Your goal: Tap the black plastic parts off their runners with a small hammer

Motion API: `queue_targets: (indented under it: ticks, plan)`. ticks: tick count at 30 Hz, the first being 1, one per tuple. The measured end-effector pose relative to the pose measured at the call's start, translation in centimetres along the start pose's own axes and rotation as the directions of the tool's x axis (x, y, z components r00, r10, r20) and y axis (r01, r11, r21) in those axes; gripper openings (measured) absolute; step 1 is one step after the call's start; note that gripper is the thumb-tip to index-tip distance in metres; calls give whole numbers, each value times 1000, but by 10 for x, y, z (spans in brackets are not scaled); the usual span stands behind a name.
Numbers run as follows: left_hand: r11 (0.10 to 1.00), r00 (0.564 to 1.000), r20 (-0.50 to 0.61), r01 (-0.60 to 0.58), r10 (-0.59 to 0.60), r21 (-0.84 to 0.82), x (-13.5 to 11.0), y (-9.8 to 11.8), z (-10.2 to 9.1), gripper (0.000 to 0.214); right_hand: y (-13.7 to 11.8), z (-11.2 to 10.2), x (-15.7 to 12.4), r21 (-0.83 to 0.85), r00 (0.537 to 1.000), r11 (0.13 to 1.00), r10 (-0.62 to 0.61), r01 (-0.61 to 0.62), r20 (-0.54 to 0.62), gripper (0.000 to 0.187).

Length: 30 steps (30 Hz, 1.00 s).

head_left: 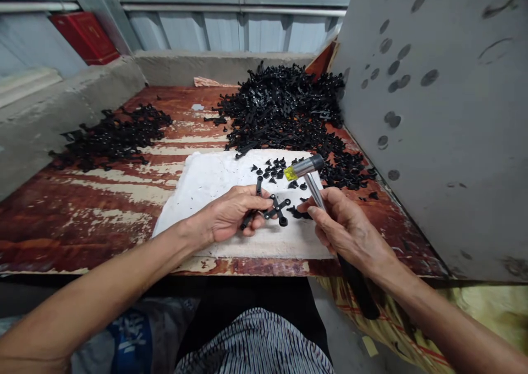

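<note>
Centrally, the left hand (243,212) clamps a black, cross-shaped jointed piece (277,208), partly finger-hidden, over white cloth (218,173); toward four o'clock, the right hand (348,228) grips a yellow-faced metal hammer (315,191); a spotted grey panel (445,143) bounds three o'clock.

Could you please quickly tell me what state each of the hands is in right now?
Left hand: closed, holding a black jointed piece.
Right hand: closed, holding a hammer by its handle.
</note>
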<state>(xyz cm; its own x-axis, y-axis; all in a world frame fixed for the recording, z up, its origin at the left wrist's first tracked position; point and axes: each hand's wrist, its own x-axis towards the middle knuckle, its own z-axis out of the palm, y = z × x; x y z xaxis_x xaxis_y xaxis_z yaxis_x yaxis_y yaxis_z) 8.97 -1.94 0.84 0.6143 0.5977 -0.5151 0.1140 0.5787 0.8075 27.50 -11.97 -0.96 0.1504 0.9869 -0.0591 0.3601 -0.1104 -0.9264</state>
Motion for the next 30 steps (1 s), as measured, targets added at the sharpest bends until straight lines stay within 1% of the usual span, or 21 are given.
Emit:
queue_targets:
  ticks: [4, 7, 9, 13, 18, 20, 24, 27, 30]
  plan:
    - [997, 998, -55, 18, -22, -70, -1, -4, -12, 12, -3, 5, 5, -31, 999, 1000, 2, -1, 39, 14]
    - [993, 997, -52, 47, -53, -109, 0, -7, -22, 11, -5, 5, 15, -77, 998, 997, -8, 13, 59, 13]
    - [992, 996, -57, 55, -62, -114, 1, -8, -24, 11, -5, 3, 21, -108, 998, 994, -12, 18, 54, 13]
    - [993, 994, -72, 71, -78, -91, 0, -8, -24, 8, -7, -1, 22, -95, 999, 995, -7, 12, 47, 16]
    - [992, 995, -63, 66, -74, -110, 2, -8, -25, 7, -15, 6, 12, -31, 983, 1000, 5, 0, 186, 17]
    - [989, 994, -86, 50, -62, -142, 2, -9, -24, 9, -19, 10, 12, -3, 973, 1000, 15, -15, 229, 15]
    - [987, 992, -120, 25, -44, -156, 0, -8, -21, 18, -22, 15, 19, 22, 966, 999, 36, -43, 254, 11]
    - [993, 992, -114, 40, -53, -111, -1, -7, -19, 11, -21, 19, 28, 30, 968, 999, 26, -34, 250, 10]
    - [996, 989, -144, 24, -36, -86, -1, -6, -20, 8, -20, 22, 36, 75, 958, 995, 40, -64, 282, 6]
